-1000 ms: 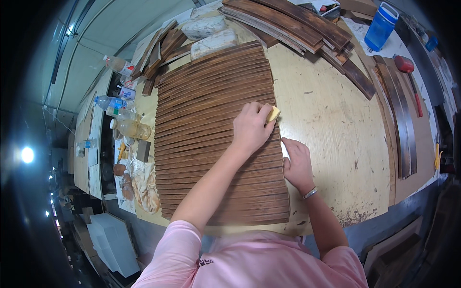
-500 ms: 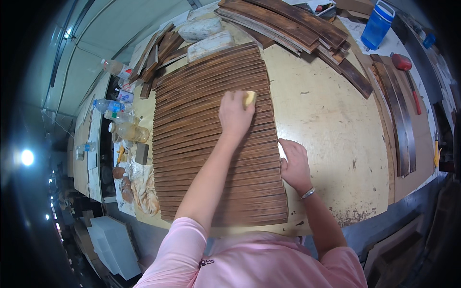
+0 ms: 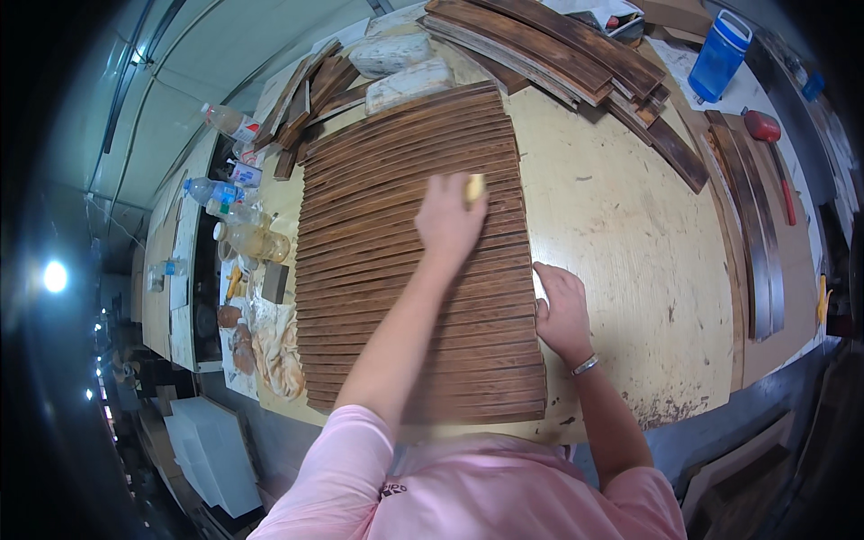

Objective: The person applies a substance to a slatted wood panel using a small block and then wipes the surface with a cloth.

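Note:
A row of narrow dark-brown wooden slats (image 3: 405, 333) lies side by side on the pale plywood tabletop (image 3: 630, 270). My left hand (image 3: 450, 216) is closed around a small yellow sponge (image 3: 475, 189) and rests on the slats' upper right part; both are slightly blurred, and the fingers hide much of the sponge. At the right ends of the slats, my right hand (image 3: 564, 310) lies with fingers stretched and thumb apart, touching the edge and gripping nothing that I can see.
Stacked dark boards (image 3: 549, 54) lie at the far side, near two white wrapped blocks (image 3: 409, 85). Several plastic bottles (image 3: 252, 241) and a stained cloth (image 3: 277, 355) line the left. On the right are a blue jug (image 3: 720, 58), a red-headed mallet (image 3: 763, 126) and long strips (image 3: 754, 234).
The whole view has shifted a little, so the table sits slightly farther right. My left hand with the sponge stays at nearly the same spot on the slats; my right hand remains at their edge.

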### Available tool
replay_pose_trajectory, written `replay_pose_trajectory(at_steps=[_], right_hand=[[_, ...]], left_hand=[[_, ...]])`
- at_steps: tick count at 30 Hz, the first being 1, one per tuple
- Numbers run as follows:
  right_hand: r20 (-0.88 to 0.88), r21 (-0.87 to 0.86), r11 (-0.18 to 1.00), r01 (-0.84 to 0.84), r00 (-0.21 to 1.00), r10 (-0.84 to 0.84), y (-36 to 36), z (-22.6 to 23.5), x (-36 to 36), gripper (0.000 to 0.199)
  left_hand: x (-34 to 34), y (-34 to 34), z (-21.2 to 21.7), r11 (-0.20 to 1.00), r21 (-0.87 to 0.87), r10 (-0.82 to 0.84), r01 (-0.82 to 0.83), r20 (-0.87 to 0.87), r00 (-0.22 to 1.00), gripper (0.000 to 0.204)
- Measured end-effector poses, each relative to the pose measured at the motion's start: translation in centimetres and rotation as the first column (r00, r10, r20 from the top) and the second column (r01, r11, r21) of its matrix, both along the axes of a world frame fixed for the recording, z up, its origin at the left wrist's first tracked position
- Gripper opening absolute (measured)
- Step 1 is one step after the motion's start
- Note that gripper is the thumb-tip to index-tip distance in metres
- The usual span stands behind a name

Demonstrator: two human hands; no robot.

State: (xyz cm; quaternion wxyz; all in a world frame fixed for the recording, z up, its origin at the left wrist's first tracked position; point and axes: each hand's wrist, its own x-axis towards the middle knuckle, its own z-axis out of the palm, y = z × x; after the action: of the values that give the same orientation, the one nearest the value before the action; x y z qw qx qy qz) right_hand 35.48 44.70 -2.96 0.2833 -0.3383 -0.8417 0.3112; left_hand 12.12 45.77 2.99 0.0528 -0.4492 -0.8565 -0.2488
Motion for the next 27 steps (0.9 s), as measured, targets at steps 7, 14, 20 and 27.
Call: replay_pose_trajectory(at_steps=[7,14,20,27], right_hand=[[0.012,-0.014,1.0,0.0,1.0,0.001,-0.2,0.2,-0.2,0.061],[0.005,0.008,1.0,0.004,1.0,-0.004,-0.3,0.2,-0.5,0.062],[0.019,0.036,0.999,-0.005,1.0,0.004,-0.2,-0.2,-0.4,0.059],[0.061,0.017,1.0,-0.019,0.998,0.018,-0.2,-0.7,-0.2,0.063]], left_hand=[[-15.1,-13.3,-0.9,0.945,-0.043,0.317,-0.324,-0.118,0.941,0.035],[-21.8,-21.7,0.7,0.84,0.036,0.537,-0.541,-0.188,0.822,0.038],[-5.0,-7.8,0.5,0.984,0.173,-0.021,0.035,-0.083,0.996,0.031],[-3.6,-7.6,0.2,0.996,0.037,-0.082,0.083,-0.035,0.996,0.03]])
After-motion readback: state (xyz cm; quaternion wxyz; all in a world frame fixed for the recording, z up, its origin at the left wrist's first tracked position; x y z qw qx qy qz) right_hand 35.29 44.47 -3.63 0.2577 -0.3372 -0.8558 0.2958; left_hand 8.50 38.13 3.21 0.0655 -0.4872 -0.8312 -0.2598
